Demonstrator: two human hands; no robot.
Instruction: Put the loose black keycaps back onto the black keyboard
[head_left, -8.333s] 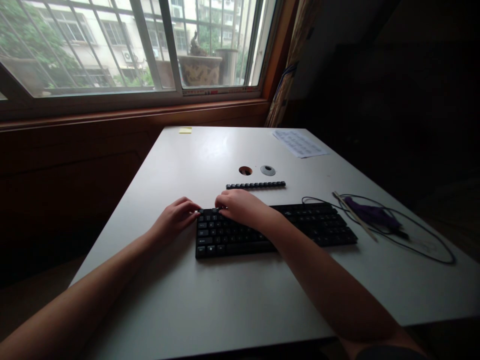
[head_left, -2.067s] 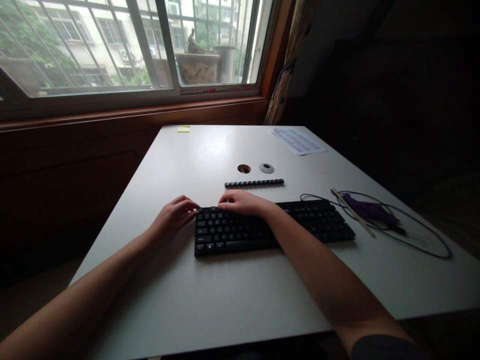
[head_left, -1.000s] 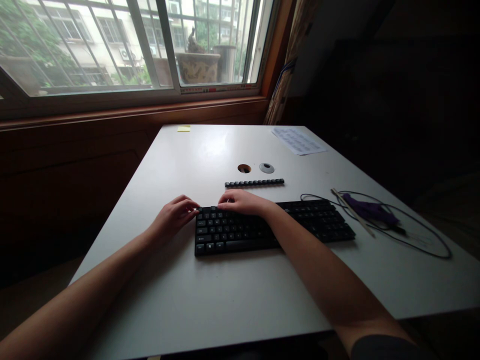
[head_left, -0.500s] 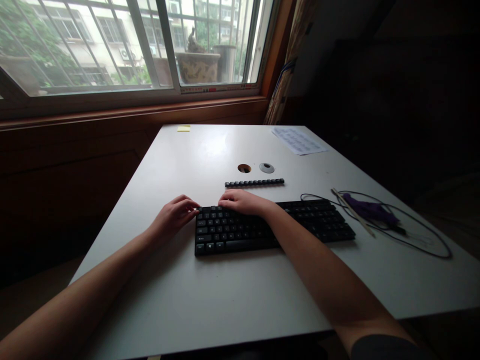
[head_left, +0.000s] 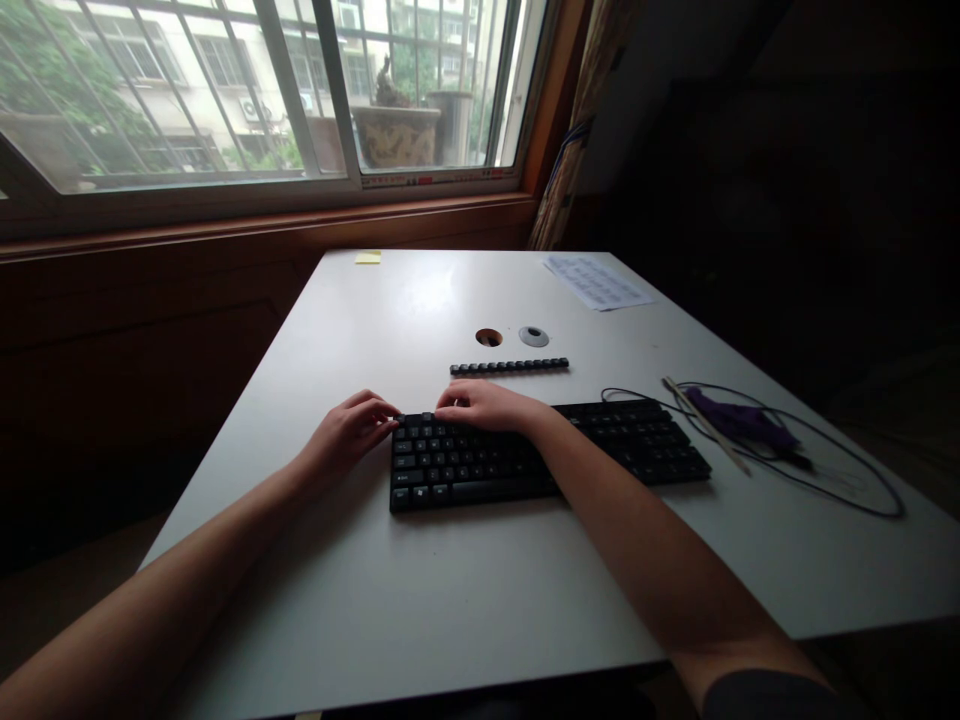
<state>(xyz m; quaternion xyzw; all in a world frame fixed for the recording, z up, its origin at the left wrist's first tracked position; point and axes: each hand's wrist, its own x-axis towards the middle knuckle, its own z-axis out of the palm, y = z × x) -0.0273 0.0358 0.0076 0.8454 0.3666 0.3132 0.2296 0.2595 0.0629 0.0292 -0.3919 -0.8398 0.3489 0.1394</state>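
Note:
A black keyboard [head_left: 487,490] lies on the white table, its long side towards me. My left hand [head_left: 352,425] is at its far left corner, thumb and fingertips closed on the edge beside the corner key. My right hand [head_left: 487,403] reaches over the far edge with fingers bent together. Its fingertips touch a small black keycap [head_left: 427,417] in the top row; the hand and forearm cover part of the keys behind. Just beyond the keyboard, a straight row of loose black keycaps [head_left: 510,367] stands on the table.
On the right, a black cable [head_left: 862,462] loops around a purple cloth [head_left: 739,415] and a thin stick [head_left: 705,425]. Farther back are a cable hole [head_left: 489,338], its grey round cover [head_left: 533,337], printed sheets [head_left: 598,283] and a yellow sticky note [head_left: 367,257].
My right hand has shifted very slightly left along the keyboard's top row. My left hand, the keyboard and the row of keycaps stay put.

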